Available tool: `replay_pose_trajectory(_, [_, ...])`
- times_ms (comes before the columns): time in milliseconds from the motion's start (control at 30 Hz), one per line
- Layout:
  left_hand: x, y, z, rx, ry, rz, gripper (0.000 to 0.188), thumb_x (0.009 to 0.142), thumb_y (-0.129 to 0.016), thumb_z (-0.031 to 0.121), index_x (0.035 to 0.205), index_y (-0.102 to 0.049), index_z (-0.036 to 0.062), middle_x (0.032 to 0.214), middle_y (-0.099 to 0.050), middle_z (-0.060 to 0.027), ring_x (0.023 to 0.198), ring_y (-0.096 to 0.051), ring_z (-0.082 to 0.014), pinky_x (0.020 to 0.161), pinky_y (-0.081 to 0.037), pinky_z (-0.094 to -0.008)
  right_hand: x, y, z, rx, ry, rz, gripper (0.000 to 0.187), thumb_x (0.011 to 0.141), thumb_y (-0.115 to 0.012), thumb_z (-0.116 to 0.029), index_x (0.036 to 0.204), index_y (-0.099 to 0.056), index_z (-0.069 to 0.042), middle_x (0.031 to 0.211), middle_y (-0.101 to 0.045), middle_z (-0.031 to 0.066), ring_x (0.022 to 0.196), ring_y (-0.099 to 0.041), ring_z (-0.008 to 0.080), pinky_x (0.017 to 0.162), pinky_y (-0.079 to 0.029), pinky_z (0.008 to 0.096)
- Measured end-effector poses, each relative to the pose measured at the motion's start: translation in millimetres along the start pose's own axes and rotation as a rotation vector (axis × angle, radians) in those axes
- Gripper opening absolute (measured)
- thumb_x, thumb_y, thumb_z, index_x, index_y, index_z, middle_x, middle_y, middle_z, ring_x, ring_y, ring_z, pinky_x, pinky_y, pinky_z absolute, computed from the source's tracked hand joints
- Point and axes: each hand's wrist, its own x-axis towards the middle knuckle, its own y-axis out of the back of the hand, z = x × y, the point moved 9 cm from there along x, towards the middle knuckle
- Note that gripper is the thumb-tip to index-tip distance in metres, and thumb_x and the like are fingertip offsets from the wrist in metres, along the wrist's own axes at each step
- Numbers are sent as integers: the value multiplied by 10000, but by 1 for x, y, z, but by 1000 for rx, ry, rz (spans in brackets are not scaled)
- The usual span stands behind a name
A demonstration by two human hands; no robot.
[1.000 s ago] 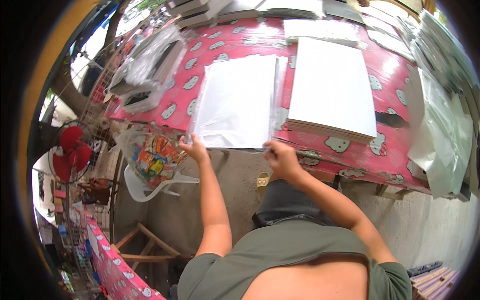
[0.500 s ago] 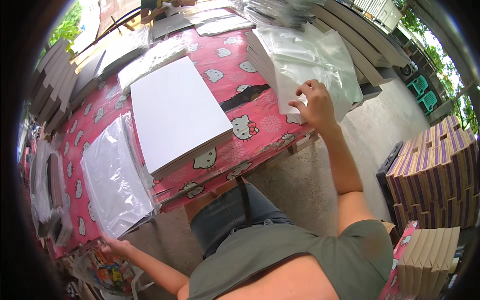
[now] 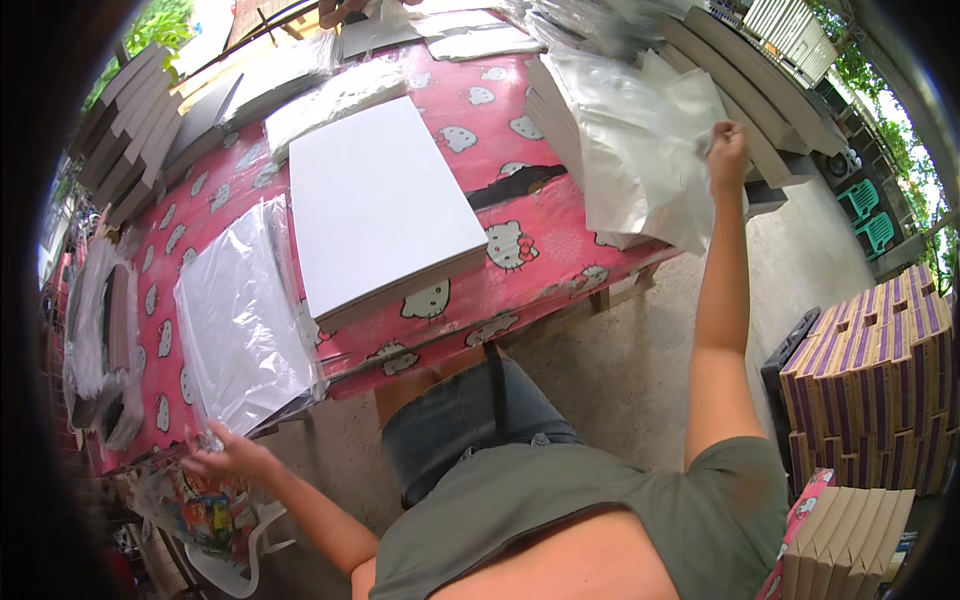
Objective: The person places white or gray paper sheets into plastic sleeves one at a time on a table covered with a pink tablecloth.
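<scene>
My right hand (image 3: 728,158) is closed on the far right edge of a clear plastic bag (image 3: 650,170), which lifts and creases over a pile at the right of the table. At the near left corner, my left hand (image 3: 232,458) pinches the edge of a plastic sleeve (image 3: 245,335) with white sheets inside. Between the two lies a thick stack of white board (image 3: 385,205), its top sheet bare and its near corner toward me. Both bags are glossy and wrinkled. The fingertips of my left hand are partly hidden by the plastic.
The pink table cover (image 3: 450,330) carries cat-face prints and a dark torn patch (image 3: 515,185). More wrapped sheets (image 3: 335,100) and grey board stacks (image 3: 130,130) line the far and left sides. A pile of cartons (image 3: 870,380) stands on the floor at right. Another person's hand (image 3: 340,12) shows at the top.
My right hand has moved right and away from the near corner of the bag pile, pulling the top bag's edge up. My left hand has closed on the sleeve's corner. The view has shifted slightly.
</scene>
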Motion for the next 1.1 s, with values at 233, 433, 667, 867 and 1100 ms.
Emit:
replay_pose_trajectory(233, [-77, -6, 211, -1017, -123, -864, 1066, 575, -813, 161, 1363, -105, 34, 1357, -169, -159, 1280, -171, -257, 1054, -155, -399, -186, -97, -161, 206, 499, -616, 143, 812, -548, -110, 864, -573, 21, 680, -581, 100, 658, -559, 172, 613, -440, 299])
replay_pose_trajectory(433, [-112, -7, 250, -1415, 405, -1674, 216, 800, -610, 25, 1001, -576, -46, 749, -622, -59, 659, -560, -64, 612, -478, -205, -280, -89, -225, 710, 70, -1169, 110, 738, -618, -17, 846, -620, 6, 671, -592, 78, 625, -525, 78, 576, -427, 241])
replay_pose_trajectory(667, [-127, -9, 248, -1503, 1043, -1438, 194, 797, -644, 117, 917, -601, -29, 793, -625, -59, 731, -589, -103, 665, -480, -227, -280, -108, -226, 735, 46, -941, 119, 787, -621, -84, 820, -625, 30, 645, -588, 72, 595, -504, 79, 542, -408, 246])
replay_pose_trajectory(867, [-145, -4, 244, -1742, 1058, -1595, 361, 792, -651, 133, 1097, -508, 2, 963, -605, -93, 798, -592, -129, 697, -492, -260, -286, -117, -210, 702, -109, -1005, 136, 807, -605, -102, 788, -627, 31, 596, -559, 53, 577, -498, 79, 532, -403, 250])
replay_pose_trajectory(1100, [-153, -13, 241, -1577, 1101, -1469, 174, 806, -631, 105, 936, -626, -11, 869, -629, -77, 760, -582, -107, 669, -477, -236, -300, -118, -214, 724, -8, -934, 145, 799, -608, -106, 740, -612, 26, 617, -574, 65, 569, -496, 93, 527, -399, 248])
